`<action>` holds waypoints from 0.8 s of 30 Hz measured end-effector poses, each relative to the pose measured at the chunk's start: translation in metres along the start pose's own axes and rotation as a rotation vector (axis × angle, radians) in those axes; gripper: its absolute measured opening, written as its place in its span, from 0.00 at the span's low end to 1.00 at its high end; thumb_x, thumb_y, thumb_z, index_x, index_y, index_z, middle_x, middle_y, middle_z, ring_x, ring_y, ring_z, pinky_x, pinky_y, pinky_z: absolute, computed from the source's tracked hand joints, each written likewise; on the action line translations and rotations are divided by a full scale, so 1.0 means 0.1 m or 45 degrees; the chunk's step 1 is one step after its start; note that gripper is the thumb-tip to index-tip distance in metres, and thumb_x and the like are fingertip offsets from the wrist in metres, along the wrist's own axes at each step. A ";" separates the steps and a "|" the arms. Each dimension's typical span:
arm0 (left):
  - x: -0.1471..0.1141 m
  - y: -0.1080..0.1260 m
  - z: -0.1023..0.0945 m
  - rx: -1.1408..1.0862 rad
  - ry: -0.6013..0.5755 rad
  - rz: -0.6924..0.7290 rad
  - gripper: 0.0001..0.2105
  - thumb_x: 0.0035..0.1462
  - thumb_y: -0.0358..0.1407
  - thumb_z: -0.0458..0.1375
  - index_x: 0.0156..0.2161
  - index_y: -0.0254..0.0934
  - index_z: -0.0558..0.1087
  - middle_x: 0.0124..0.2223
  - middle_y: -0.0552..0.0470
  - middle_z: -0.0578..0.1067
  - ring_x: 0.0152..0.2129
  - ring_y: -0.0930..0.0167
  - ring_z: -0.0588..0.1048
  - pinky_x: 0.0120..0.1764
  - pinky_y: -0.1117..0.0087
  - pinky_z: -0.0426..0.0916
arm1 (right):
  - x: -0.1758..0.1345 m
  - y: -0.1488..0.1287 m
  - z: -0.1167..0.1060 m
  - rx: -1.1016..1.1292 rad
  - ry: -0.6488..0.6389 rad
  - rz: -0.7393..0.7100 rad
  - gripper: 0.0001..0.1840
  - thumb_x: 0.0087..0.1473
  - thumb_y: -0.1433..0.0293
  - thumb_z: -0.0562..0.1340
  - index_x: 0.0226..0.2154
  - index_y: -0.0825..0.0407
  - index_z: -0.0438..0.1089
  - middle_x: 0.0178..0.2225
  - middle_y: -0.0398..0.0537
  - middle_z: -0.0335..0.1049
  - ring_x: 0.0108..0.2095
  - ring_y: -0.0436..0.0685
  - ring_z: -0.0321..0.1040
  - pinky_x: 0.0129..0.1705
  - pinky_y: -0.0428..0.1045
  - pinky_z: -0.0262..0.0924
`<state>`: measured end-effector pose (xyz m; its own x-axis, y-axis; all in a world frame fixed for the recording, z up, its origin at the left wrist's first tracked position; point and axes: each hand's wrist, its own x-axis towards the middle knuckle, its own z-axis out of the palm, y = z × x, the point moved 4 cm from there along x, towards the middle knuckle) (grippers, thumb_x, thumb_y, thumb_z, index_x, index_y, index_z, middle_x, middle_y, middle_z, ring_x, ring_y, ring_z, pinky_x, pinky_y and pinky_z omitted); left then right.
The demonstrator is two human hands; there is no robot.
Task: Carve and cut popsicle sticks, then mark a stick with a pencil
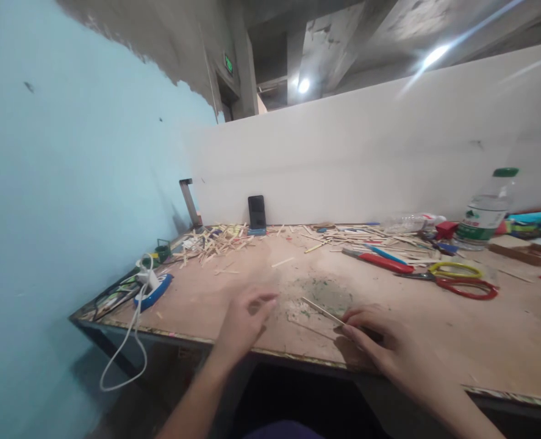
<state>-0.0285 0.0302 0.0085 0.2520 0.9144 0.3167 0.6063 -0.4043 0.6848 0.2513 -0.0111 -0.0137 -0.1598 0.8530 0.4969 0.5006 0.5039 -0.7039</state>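
Your right hand [391,342] pinches a slim wooden stick [322,311] over the table [439,335]; your left hand [241,320] is half-curled, empty.

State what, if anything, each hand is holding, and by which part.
The right hand pinches a thin wooden stick by its near end; the left hand holds nothing visible.

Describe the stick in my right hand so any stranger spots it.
At the near side of the table, find your right hand. A thin, pale stick juts from it beside a green-flecked patch. Unlike the loose sticks farther back, this one is gripped.
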 end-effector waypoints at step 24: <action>0.65 -0.13 -0.87 0.401 0.129 -0.030 0.14 0.72 0.44 0.64 0.54 0.36 0.78 0.56 0.45 0.80 0.50 0.62 0.80 0.54 0.53 0.79 | 0.02 0.28 -0.09 0.265 0.086 0.339 0.15 0.72 0.58 0.67 0.44 0.54 0.77 0.42 0.47 0.79 0.40 0.57 0.78 0.45 0.56 0.77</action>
<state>-0.0859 0.0933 0.0775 0.1683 0.9106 0.3774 0.8185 -0.3424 0.4614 0.2731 0.0035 -0.0281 0.0131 0.9508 0.3095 0.3319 0.2879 -0.8983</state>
